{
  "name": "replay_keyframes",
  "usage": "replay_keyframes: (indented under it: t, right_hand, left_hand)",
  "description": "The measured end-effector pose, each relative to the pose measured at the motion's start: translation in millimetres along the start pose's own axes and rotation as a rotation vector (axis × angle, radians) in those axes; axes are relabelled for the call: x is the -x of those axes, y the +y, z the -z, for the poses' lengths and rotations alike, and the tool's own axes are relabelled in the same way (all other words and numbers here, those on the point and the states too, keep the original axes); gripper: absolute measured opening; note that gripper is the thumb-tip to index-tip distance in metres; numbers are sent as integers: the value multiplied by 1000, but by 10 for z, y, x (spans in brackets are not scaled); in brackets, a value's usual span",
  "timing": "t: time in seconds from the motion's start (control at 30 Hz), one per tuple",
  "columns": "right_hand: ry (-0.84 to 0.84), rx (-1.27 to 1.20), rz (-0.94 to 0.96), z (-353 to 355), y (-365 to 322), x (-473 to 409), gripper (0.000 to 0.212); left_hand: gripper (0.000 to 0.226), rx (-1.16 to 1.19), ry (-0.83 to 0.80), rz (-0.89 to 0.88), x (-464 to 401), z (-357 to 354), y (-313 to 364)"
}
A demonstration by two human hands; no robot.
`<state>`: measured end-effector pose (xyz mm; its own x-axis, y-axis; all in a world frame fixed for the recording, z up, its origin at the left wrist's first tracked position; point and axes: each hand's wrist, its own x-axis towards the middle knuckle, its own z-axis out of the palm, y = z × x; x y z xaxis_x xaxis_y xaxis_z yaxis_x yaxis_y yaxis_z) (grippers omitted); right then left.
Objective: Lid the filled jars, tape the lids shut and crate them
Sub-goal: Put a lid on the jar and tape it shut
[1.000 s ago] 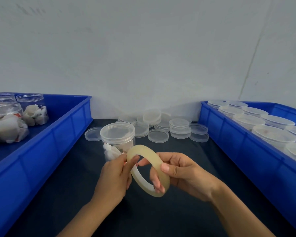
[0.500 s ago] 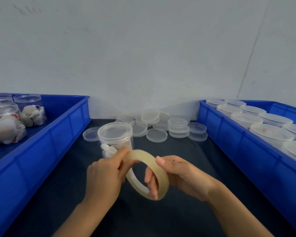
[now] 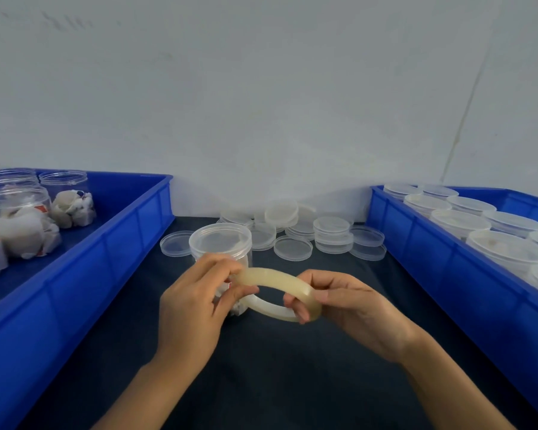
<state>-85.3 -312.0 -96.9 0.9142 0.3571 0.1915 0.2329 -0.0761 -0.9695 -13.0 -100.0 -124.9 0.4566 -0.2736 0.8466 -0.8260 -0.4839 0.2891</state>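
A clear lidded jar with white packets inside stands on the dark table, partly hidden behind my hands. In front of it I hold a pale roll of tape, tilted almost flat. My right hand grips the roll's right side, fingers through its hole and thumb on the outer face. My left hand pinches the roll's left edge between thumb and fingertips. Whether a tape end is lifted is not visible.
A blue crate on the left holds open jars filled with white packets. On the right, another blue crate holds several lidded jars. Loose clear lids lie in stacks at the back of the table, by the wall.
The tape roll has tipped from nearly upright to almost flat and risen closer to the jar. My left fingers moved from the roll's top to pinch its left edge.
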Motion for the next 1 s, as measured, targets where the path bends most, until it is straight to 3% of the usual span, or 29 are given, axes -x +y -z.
replay_keyframes:
  t: [0.3,0.57,0.8,1.0]
  right_hand:
    - [113,235,-29,-252,13,-68,28]
    - [101,126,-124,-263,58,-108,16]
    - [204,137,-138,-350,61,-131,19]
    - [188,125,-200,-341,0,-142,19]
  left_hand:
    - [35,-153,-14,-255,23,-35,78]
    - [32,-149,-48,-207,27,-44,58]
    - [26,-136,-45,-159,38,-70,74]
    - [25,-76,-64,-123,44,-68,47]
